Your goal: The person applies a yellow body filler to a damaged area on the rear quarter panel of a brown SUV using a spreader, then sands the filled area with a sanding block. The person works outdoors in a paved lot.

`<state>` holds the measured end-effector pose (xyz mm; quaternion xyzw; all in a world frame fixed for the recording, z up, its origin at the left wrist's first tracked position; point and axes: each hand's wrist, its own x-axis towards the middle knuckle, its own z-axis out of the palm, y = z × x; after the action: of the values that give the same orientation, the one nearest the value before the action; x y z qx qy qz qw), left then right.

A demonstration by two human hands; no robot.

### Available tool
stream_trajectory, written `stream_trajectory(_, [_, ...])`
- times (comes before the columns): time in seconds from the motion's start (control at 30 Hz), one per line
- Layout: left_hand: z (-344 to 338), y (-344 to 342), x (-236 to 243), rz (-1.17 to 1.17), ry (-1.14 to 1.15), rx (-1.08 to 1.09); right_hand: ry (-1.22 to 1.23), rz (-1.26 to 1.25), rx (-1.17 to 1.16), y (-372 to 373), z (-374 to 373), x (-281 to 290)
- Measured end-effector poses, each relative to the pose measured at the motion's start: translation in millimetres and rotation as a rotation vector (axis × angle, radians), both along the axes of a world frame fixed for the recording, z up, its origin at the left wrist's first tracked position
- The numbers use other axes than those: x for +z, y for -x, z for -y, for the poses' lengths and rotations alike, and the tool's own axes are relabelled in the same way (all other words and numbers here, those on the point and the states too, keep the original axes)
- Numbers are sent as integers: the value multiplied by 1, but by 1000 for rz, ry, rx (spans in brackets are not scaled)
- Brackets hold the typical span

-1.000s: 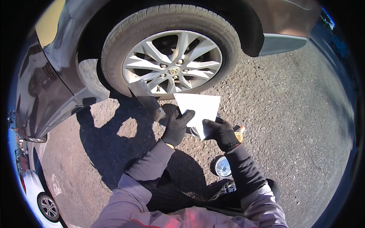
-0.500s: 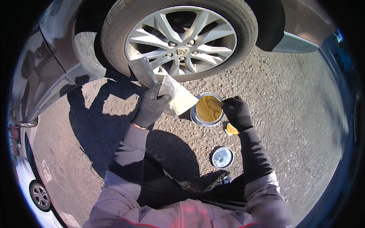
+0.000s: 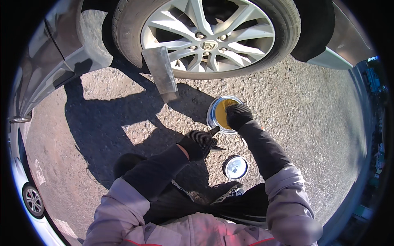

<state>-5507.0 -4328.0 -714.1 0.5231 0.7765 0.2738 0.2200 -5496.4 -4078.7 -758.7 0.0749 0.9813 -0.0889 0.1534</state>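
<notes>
My right hand [image 3: 239,116], in a black dotted glove, is closed at the mouth of a round metal can [image 3: 211,117] of yellow-brown paste. Its fingertips reach inside; the small flat spreader seen in them earlier is hidden by the glove. My left hand [image 3: 198,144], gloved alike, is just in front of the can, its index finger stretched toward the rim. From its curled fingers sticks out a thin, dark, pointed edge [image 3: 218,149], seemingly a flat plate seen edge-on. A grey rectangular plate [image 3: 160,70] stands apart from both hands, by the tyre.
A car wheel [image 3: 207,45] with a silver rim stands right beyond the can. The round lid [image 3: 236,167] lies on the rough ground before my feet. Dark bodywork [image 3: 49,61] rises at the left; another car [image 3: 33,199] is farther off.
My left hand has come down and right, leaving the grey plate by the tyre; its pale plate has turned edge-on. My right hand has moved left, deeper over the can.
</notes>
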Motion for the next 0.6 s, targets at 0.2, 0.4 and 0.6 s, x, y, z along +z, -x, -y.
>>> stream_trajectory(0.2, [-6,-3,-7,-22,206,-41,-38,254,276,20,-18,-67])
stream_trajectory(0.4, [-7,-10,-6,-79,122,9,7,214,330,11,-40,-118])
stream_trajectory(0.6, [-9,-14,-15,-64,42,-47,41,204,337,3,-43,-128])
